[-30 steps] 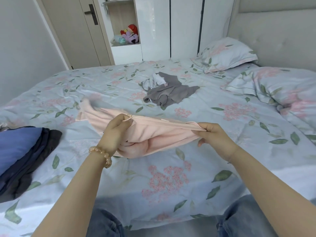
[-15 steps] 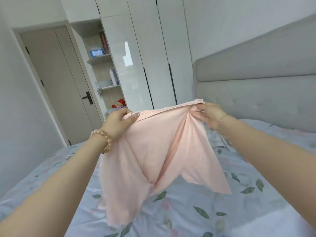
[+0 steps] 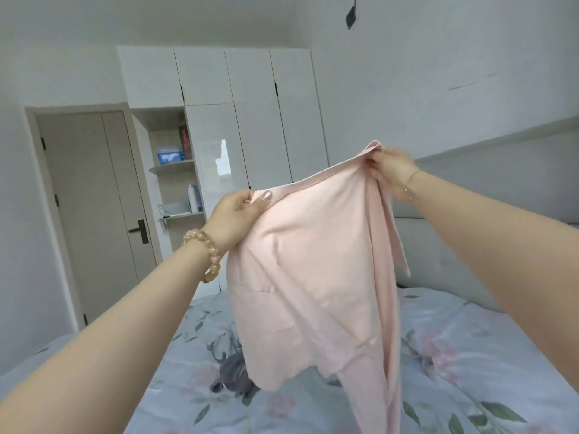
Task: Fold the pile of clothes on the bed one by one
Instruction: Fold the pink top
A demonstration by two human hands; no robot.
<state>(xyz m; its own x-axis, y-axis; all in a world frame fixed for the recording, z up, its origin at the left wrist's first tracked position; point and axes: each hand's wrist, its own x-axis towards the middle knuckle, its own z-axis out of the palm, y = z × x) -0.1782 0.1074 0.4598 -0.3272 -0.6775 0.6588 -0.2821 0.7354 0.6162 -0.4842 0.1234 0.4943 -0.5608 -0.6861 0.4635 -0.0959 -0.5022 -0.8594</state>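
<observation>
Above the floral-printed bed [image 3: 470,355], the left hand [image 3: 235,214] and right hand [image 3: 391,173], held apart, each pinch the hanging pale pink cloth garment [image 3: 313,277] by its top edge.

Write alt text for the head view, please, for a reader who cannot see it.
Two hands, left and right, pinch the top edge of a pink garment, holding it up above a floral bed; a grey garment lies behind it.

Garment [image 3: 316,277] above bed [image 3: 470,355], wardrobe [image 3: 257,126] behind, door [image 3: 91,208] left
</observation>
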